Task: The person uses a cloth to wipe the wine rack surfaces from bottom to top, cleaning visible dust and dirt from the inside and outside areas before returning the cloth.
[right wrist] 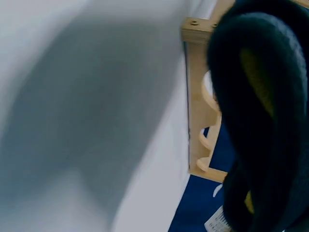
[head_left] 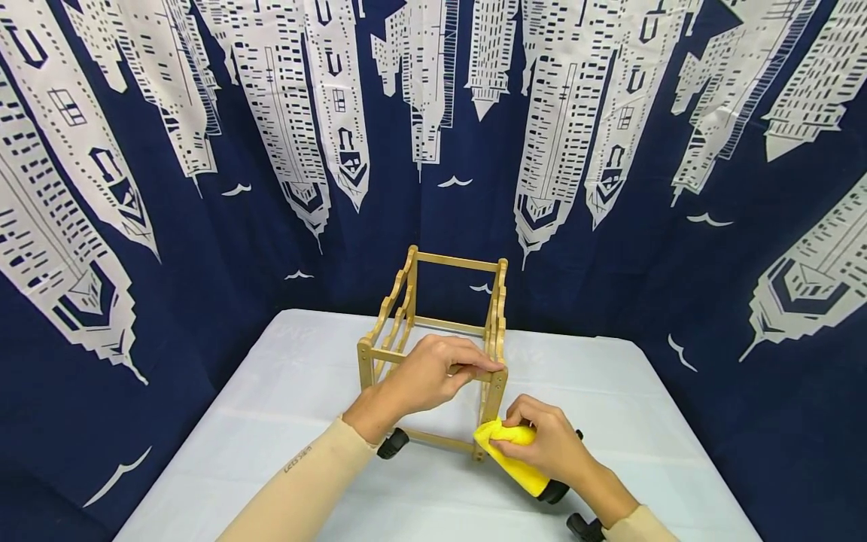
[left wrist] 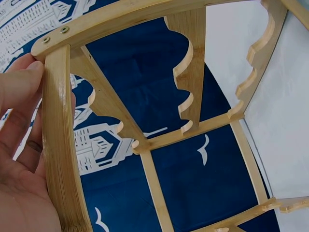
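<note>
A light wooden rack [head_left: 389,355] with scalloped rails stands on the white-covered table. My left hand [head_left: 430,373] grips its near top bar by the right corner. In the left wrist view, the thumb of that left hand [left wrist: 21,159] lies on one side of the bar [left wrist: 60,135] and fingers show behind it. Lower down, my right hand [head_left: 552,444] pinches a bunched yellow cloth [head_left: 524,470] against the rack's near right post. Folds of cloth [right wrist: 260,82] fill the right side of the right wrist view, dark with yellow patches, and hide the fingers there.
The table [head_left: 271,421] has a white cover. Behind it hangs a navy curtain [head_left: 460,218] printed with white upside-down buildings and birds. Small black devices [head_left: 393,444] sit at my wrists.
</note>
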Motion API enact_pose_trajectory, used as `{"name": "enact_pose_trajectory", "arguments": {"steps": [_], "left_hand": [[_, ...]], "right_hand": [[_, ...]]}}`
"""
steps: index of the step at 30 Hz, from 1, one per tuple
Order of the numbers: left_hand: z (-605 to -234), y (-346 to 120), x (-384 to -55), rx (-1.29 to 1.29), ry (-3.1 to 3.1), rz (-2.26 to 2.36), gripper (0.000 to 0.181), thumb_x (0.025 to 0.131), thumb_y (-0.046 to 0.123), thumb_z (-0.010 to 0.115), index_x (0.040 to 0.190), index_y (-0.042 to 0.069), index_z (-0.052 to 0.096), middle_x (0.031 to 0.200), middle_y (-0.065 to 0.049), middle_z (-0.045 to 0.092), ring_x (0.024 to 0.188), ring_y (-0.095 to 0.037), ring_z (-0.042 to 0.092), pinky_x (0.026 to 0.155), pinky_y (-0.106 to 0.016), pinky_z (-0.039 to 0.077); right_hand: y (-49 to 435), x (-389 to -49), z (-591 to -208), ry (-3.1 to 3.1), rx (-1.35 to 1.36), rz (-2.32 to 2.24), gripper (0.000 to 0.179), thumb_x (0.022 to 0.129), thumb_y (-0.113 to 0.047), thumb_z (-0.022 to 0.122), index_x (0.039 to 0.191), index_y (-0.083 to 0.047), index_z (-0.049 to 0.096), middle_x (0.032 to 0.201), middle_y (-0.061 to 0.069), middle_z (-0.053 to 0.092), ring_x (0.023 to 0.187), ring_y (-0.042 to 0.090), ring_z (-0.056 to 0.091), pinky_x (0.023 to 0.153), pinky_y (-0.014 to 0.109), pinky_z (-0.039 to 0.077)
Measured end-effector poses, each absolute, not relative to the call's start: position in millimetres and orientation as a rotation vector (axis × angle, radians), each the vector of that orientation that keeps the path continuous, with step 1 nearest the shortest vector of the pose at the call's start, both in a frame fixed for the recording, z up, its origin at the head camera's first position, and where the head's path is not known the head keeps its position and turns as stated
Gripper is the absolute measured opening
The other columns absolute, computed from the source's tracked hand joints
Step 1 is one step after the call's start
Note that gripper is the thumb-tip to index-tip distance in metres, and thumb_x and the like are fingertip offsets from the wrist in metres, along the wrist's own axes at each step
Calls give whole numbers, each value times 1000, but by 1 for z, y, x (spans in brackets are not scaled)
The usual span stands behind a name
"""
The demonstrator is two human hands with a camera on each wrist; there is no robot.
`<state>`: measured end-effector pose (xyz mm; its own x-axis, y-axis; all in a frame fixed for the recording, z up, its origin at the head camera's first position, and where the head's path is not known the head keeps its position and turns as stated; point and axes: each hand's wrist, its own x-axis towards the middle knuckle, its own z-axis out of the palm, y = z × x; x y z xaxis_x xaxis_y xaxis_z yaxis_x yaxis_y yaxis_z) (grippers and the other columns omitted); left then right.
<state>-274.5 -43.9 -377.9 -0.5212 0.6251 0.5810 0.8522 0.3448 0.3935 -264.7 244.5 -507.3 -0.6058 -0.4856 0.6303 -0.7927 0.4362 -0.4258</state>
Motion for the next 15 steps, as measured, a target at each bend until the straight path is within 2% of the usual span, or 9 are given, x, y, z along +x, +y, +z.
{"name": "enact_pose_trajectory", "arguments": {"steps": [5,10,15], "left_hand": [[-378,-44,-275,-1299,-2291,-985,24,110,8,81,129,18,90,123,3,90,90,-5,70,77,-13,59],[-379,-43,-275,-1294,-2301,-986,23,111,10,81,130,19,90,124,4,90,86,-3,67,73,-13,56],[-379,-44,-276,-1288,-2307,-969,24,112,11,80,131,20,90,123,5,90,86,-3,66,72,-13,55]], "right_hand": [[244,-265,-516,-2515,996,855,40,82,-23,109,92,-28,70,95,-17,74,85,-6,63,71,20,60],[240,-265,-520,-2742,953,676,34,85,-39,106,92,-29,74,93,-20,70,77,-6,53,63,19,49],[235,-267,-522,-2791,953,564,34,83,-41,105,90,-27,75,88,-20,63,72,-6,46,59,18,43]]}}
